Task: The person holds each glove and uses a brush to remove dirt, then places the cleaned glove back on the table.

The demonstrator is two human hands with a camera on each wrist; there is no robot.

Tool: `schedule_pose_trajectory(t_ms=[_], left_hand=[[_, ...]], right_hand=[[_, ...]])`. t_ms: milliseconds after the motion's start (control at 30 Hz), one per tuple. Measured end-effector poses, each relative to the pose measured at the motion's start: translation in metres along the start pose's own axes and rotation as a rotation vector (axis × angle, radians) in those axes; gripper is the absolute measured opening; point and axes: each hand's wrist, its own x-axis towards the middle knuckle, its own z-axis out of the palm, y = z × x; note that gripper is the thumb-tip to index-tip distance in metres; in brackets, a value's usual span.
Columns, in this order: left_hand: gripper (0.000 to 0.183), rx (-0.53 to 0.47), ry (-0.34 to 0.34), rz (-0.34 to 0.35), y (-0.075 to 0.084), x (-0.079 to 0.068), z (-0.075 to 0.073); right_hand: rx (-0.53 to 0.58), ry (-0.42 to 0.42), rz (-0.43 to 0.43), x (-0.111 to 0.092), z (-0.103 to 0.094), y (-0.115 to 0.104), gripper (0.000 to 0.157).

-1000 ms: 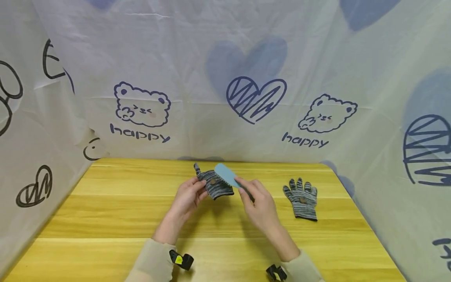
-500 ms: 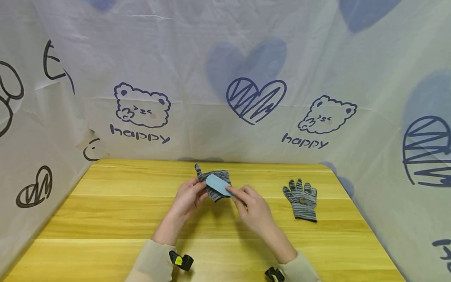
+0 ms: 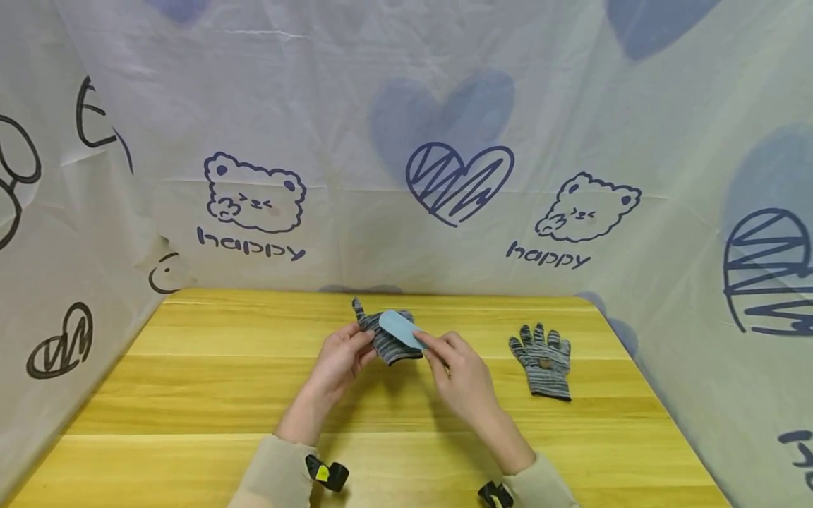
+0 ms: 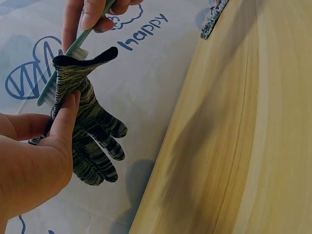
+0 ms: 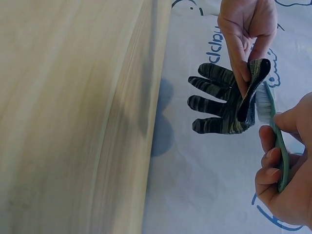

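My left hand (image 3: 339, 356) pinches a grey-and-black striped knit glove (image 3: 396, 351) by its side, holding it above the table. In the left wrist view the glove's fingers hang down and its dark cuff gapes. My right hand (image 3: 462, 374) grips a light blue brush (image 3: 400, 329) by the handle, index finger along its back. The brush's pale bristles (image 5: 263, 105) face the glove and lie against its surface near the cuff. From the head camera, the brush head covers the middle of the glove. A matching glove (image 3: 550, 374) with a brown spot lies flat on the right.
The wooden table (image 3: 190, 395) has light yellow planks and ends at a white cloth backdrop (image 3: 356, 212) printed with hearts and bears. More cloth hangs at the left and right. Black camera mounts (image 3: 327, 471) sit at both sleeves.
The brush has come down and left onto the middle of the glove, hiding its brown spot, then shifted slightly back right. The left hand keeps its hold on the glove.
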Motion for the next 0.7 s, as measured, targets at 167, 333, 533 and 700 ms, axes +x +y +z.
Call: schedule_pose_trajectory(t_ms=[167, 333, 533, 700], left_hand=[[0.042, 0.018, -0.004, -0.016, 0.0012, -0.0007, -0.0005], [0.042, 0.027, -0.006, -0.017, 0.0014, -0.0013, -0.0008], [0.043, 0.037, -0.002, -0.012, 0.0010, -0.0009, 0.0001], [0.043, 0.029, -0.004, -0.005, 0.0003, 0.0000, 0.0012]], right_hand=[[0.024, 0.066, -0.005, 0.0007, -0.0016, 0.0020, 0.036], [0.082, 0.140, 0.007, 0.0025, -0.0056, 0.0037, 0.035], [0.113, 0.156, 0.019, 0.0035, -0.0093, 0.0043, 0.036], [0.100, 0.060, 0.060, 0.0025, -0.0091, 0.0054, 0.034]])
